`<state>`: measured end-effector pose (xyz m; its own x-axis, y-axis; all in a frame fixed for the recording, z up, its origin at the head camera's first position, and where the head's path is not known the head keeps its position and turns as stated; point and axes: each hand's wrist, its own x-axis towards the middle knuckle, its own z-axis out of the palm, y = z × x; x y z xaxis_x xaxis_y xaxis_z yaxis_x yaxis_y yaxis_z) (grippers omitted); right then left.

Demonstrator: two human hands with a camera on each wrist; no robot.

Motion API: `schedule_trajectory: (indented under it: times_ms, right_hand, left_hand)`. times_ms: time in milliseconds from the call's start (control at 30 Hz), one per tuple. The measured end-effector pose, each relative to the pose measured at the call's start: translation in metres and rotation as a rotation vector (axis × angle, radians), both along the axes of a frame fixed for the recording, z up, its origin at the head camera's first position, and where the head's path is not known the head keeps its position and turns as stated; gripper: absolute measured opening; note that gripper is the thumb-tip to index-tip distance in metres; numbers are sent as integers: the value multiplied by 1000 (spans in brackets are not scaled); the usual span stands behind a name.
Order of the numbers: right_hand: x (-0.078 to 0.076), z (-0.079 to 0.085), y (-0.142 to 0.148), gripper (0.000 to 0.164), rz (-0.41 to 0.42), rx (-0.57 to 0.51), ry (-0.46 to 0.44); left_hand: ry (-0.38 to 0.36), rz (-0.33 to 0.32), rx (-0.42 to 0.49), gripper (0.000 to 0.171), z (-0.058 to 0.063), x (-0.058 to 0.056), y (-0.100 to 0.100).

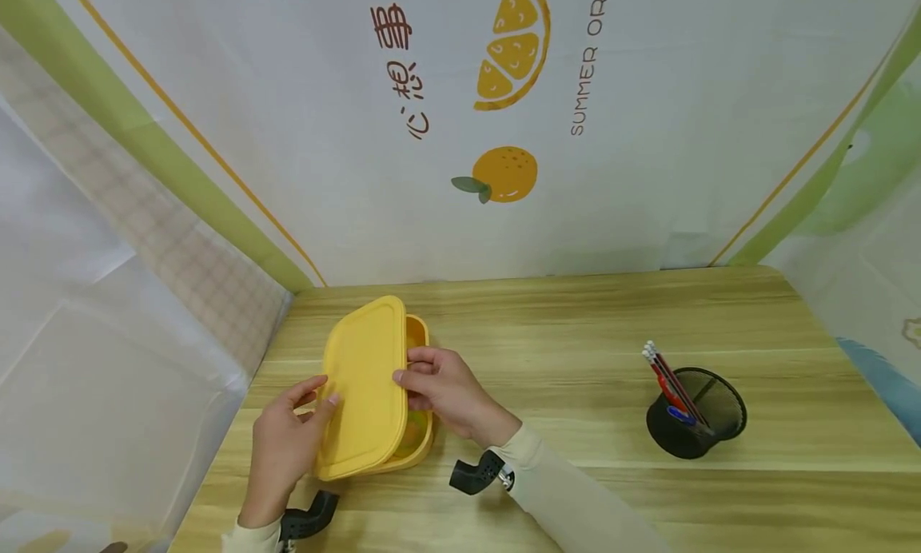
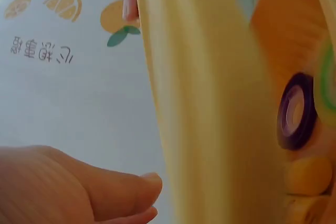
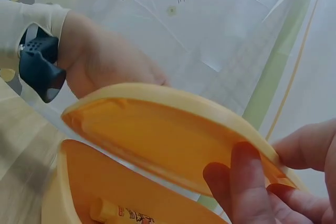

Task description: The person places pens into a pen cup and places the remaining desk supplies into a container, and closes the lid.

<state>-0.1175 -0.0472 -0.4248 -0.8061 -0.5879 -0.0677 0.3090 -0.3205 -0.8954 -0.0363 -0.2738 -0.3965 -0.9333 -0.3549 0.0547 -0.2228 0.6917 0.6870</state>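
A yellow lid (image 1: 363, 389) stands tilted over a yellow box (image 1: 424, 441), its right side raised. My right hand (image 1: 446, 393) pinches that raised edge, with the thumb on top and fingers (image 3: 247, 182) underneath. My left hand (image 1: 288, 441) is at the lid's left side, fingers loosely bent; in the left wrist view its thumb (image 2: 131, 192) shows a small gap from the lid. Inside the box are a purple ring-shaped item (image 2: 297, 111), a yellow tube with a printed label (image 3: 121, 211) and a green-edged item (image 2: 326, 77). The lid hides the rest.
A black mesh pen holder (image 1: 683, 433) with several pencils (image 1: 676, 389) and a blue-and-red item stands on the right of the wooden table (image 1: 547, 377). A white cloth printed with oranges (image 1: 612, 201) hangs along the back edge, and more cloth hangs at the left.
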Motion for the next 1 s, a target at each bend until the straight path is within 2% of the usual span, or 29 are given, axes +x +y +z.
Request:
schedule_trajectory:
  times_ms: [133, 333, 533, 600, 833, 1000]
  right_hand:
    - [0, 1, 4, 44, -12, -10, 0]
    - [-2, -2, 10, 48, -14, 16, 18]
    - [-3, -8, 16, 60, -15, 106, 44]
    - [-4, -9, 18, 63, -30, 152, 69]
    - [-7, -12, 22, 71, -98, 308, 250]
    - [-6, -12, 22, 70, -157, 491, 382]
  left_hand:
    - [-33, 4, 8, 44, -4, 0, -10]
    - [-56, 0, 92, 46, -8, -2, -17]
    - [-82, 11, 193, 48, -8, -4, -17]
    - [-87, 12, 197, 48, -9, -4, -18]
    - [-96, 20, 202, 49, -10, -5, -18]
    - [-91, 28, 203, 48, -12, -7, -18]
